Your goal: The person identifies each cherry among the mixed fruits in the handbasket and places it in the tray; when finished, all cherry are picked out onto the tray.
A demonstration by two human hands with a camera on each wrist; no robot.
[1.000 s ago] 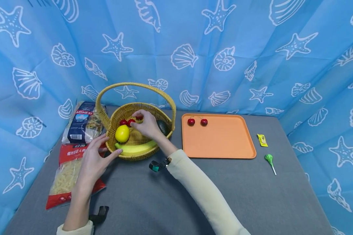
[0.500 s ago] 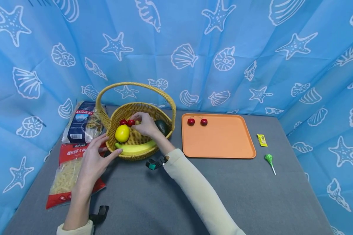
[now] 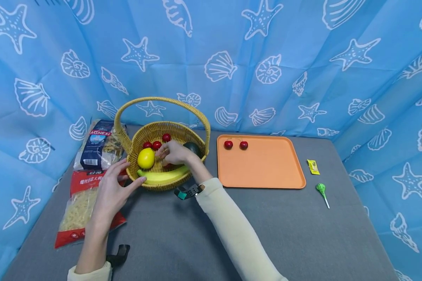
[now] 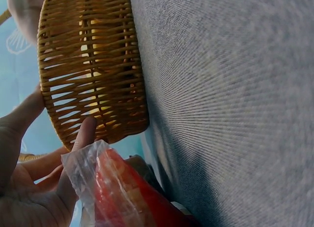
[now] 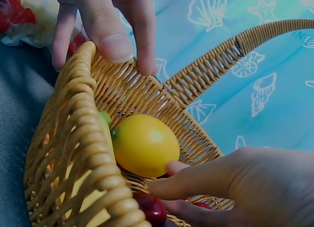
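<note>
A woven wicker basket (image 3: 161,156) with an arched handle is stood on a grey table (image 3: 204,234), left of centre, near the blue curtain (image 3: 232,58) printed with shells and starfish. Within the basket are held a yellow lemon (image 3: 146,158), a banana (image 3: 163,176) laid along the near wall, a dark avocado (image 3: 193,148) at the right side, and red cherries (image 3: 157,144) towards the back. The right hand (image 3: 176,153) is lowered into the basket just right of the lemon, its fingers drawn together and curled down close to a cherry at the basket floor; whether a cherry is actually pinched cannot be told from these views. In the right wrist view a fingertip is seen touching or almost touching the lemon, with a cherry (image 5: 151,209) just below it. The left hand (image 3: 113,187) is set against the near left wall of the basket, fingers spread and nearly straight, the thumb laid on the rim; nothing is gripped by it. Beside the basket on the left, two pasta packets (image 3: 91,171) are laid, one dark blue, one red. To the right an orange tray (image 3: 263,171) is placed, bearing two cherries (image 3: 236,144) at its far left corner. Further right a yellow sachet (image 3: 313,167) and a green lollipop (image 3: 322,192) are laid on the table.
</note>
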